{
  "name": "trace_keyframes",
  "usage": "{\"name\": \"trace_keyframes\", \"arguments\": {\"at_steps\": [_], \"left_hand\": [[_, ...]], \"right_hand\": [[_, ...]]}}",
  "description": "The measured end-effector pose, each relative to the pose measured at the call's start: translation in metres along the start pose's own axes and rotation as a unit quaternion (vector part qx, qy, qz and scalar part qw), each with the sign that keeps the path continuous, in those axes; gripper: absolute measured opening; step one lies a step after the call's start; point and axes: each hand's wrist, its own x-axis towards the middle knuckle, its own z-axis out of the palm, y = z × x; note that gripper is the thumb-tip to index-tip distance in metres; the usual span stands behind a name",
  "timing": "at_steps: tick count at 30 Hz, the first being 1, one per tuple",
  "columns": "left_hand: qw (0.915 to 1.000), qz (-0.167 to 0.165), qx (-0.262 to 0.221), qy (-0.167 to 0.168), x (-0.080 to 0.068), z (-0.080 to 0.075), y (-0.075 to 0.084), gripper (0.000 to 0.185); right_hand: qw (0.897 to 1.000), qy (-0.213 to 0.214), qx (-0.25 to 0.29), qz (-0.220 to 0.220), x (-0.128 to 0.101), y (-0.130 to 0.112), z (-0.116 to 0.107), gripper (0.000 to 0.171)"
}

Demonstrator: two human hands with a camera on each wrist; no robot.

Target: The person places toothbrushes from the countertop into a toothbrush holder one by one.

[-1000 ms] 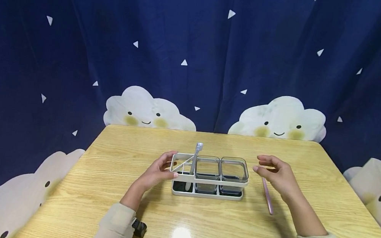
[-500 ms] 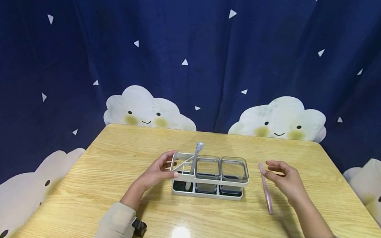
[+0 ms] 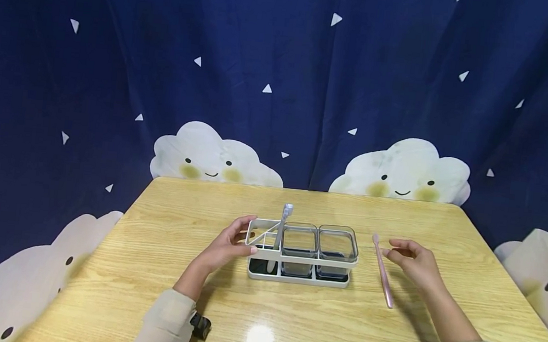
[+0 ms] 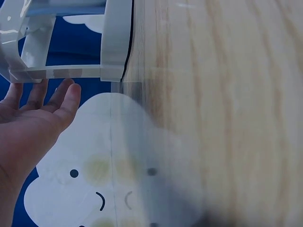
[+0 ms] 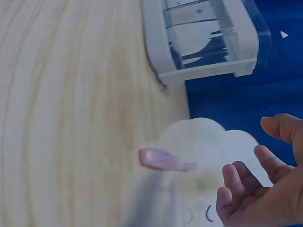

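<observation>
- Head view: white rack [image 3: 302,262] sitting mid wooden surface [image 3: 290,315], two clear cups [image 3: 299,245] in the middle and right slots, grey toothbrush [image 3: 280,228] standing in the left slot.
- Left hand [image 3: 227,246] up against the rack's left end, thumb and fingers touching the frame, grip loose and apart rather than curled round it.
- Left wrist view: only the rack's corner [image 4: 71,42] and straight fingertips [image 4: 66,97] just under the frame; no cups visible here.
- Pink toothbrush [image 3: 383,271] lying flat on the surface just right of the rack.
- Right hand [image 3: 414,261] just right of the pink toothbrush, fingers relaxed, grip apart, holding nothing.
- Right wrist view: blurry pink end [image 5: 163,160] near the fingers [image 5: 236,182], clearly not touching, harder to tell from the head view.
</observation>
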Motion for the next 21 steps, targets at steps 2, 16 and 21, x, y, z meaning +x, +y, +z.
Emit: {"name": "trace_keyframes", "arguments": {"at_steps": [2,16,21], "left_hand": [[1.0,0.001,0.0,-0.001,0.0,0.0,0.0,0.073],[1.0,-0.002,0.006,-0.003,-0.002,0.0,0.002,0.072],[1.0,0.002,0.009,-0.003,-0.002,0.0,0.002,0.073]], "right_hand": [[1.0,-0.009,0.009,0.008,0.002,0.005,0.001,0.052],[0.991,-0.064,0.063,0.095,0.015,0.026,0.011,0.059],[0.989,-0.07,0.063,0.113,0.021,0.033,0.016,0.058]]}}
